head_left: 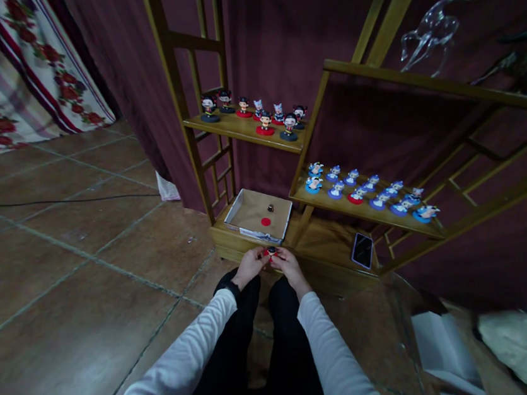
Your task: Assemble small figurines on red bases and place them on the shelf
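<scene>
A small red and black figurine (271,253) is held between my two hands, in front of the low shelf. The fingers of my left hand (253,263) are closed on its left side. From the other side my right hand (287,264) grips it with thumb and fingers; its finer parts are hidden by the fingertips. Just beyond my hands sits a shallow white box (242,209) on the bottom shelf. Inside it lie a red round base (266,222) and a small dark figurine piece (270,208).
Several dark- and red-based figurines (265,123) stand on the upper left shelf (237,129). Blue and purple figurines (357,194) line the right shelf. A phone (363,250) lies at lower right. Above stands a clear glass horse (432,33). White packaging (448,348) rests on the floor.
</scene>
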Motion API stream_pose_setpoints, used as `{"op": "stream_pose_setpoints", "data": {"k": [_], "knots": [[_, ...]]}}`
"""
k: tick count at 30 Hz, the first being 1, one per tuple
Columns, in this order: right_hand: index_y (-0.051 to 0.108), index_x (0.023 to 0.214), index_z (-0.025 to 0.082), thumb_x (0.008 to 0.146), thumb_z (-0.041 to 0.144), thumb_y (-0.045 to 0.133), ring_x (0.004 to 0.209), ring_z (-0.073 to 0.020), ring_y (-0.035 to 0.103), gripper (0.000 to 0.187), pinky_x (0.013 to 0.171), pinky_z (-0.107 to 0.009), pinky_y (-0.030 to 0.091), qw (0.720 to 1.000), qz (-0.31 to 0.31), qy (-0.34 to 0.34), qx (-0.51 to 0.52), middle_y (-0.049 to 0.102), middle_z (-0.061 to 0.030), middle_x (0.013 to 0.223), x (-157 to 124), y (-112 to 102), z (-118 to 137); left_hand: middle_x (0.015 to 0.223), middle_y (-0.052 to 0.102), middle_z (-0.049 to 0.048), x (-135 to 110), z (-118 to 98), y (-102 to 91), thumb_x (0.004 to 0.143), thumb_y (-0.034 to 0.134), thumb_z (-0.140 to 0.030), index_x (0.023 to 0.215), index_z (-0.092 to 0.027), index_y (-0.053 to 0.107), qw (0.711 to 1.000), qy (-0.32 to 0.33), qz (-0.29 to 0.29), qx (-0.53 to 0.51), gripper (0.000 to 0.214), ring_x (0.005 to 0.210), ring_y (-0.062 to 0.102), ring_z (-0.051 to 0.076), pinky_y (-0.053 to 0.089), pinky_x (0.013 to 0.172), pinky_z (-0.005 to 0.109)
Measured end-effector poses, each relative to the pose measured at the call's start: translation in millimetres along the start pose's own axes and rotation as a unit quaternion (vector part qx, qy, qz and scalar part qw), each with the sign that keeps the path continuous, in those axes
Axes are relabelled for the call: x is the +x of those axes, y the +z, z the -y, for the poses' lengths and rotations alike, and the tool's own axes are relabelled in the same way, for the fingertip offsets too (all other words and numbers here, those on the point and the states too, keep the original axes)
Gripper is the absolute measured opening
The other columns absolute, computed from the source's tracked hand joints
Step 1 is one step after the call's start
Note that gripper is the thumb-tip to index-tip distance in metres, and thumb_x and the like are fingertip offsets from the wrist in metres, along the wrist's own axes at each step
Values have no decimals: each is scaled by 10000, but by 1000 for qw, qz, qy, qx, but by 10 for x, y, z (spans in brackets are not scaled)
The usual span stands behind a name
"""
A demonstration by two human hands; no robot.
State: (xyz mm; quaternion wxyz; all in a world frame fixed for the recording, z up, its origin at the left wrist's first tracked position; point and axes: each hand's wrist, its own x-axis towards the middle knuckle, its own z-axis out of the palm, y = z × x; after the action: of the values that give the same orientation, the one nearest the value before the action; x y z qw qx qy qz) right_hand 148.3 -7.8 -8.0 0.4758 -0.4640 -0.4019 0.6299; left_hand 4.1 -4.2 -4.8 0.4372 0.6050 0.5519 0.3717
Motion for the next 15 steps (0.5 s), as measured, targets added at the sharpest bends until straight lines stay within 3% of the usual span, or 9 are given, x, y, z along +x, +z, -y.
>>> {"op": "stream_pose_setpoints", "data": {"k": [15], "knots": [[611, 911, 213, 596, 378, 715, 649, -123, 606, 371, 675, -304, 507, 1000, 3, -14, -22, 670, -26, 859, -8, 14, -10, 627, 605, -7, -7, 15, -8, 739, 565, -305, 951, -121, 617, 1000, 2, 20, -14, 286, 495, 559, 108, 431, 515, 213]]}}
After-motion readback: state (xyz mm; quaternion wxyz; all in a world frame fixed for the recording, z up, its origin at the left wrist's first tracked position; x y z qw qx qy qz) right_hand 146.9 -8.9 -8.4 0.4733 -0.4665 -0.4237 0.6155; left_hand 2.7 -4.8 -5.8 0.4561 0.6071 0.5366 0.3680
